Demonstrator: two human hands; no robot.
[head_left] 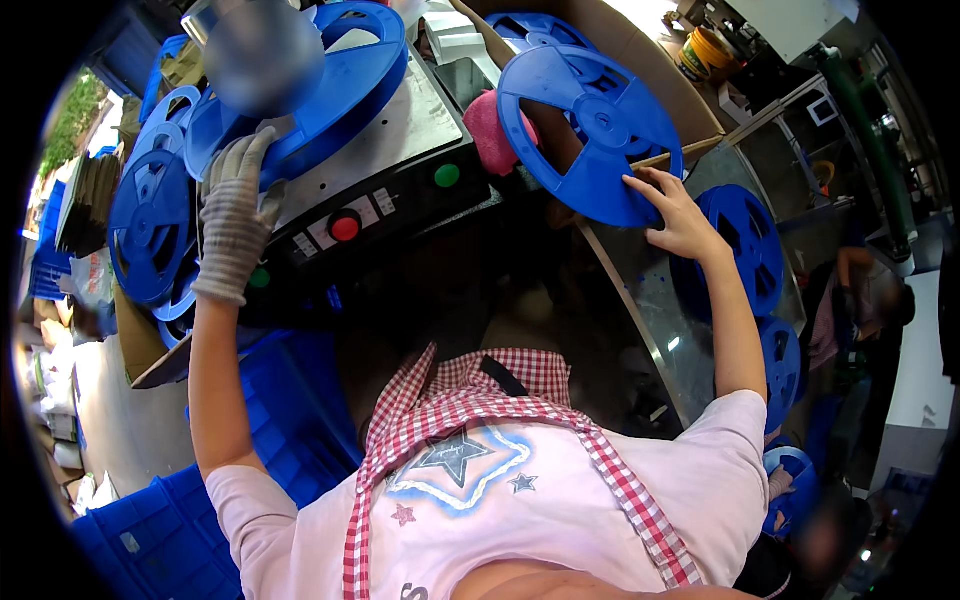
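Note:
A blue plastic reel (345, 90) lies on the metal top of a machine (400, 135), partly behind a blurred shiny cylinder (262, 60). My left hand (235, 215), in a grey knitted glove, grips this reel's near left edge, fingers up along it and thumb by the rim. Another blue reel (605, 118) is tilted at the front edge of a cardboard box (690, 110). My bare right hand (675, 215) holds that reel's lower right rim between thumb and fingers. The reel's far underside is hidden.
On the machine's front are a red button (344, 226) and a green button (447, 175). A pink cloth (487, 135) lies beside it. More blue reels stand left (150, 225) and right (745, 250). Blue crates (165, 540) are lower left. Another person (850, 300) is at right.

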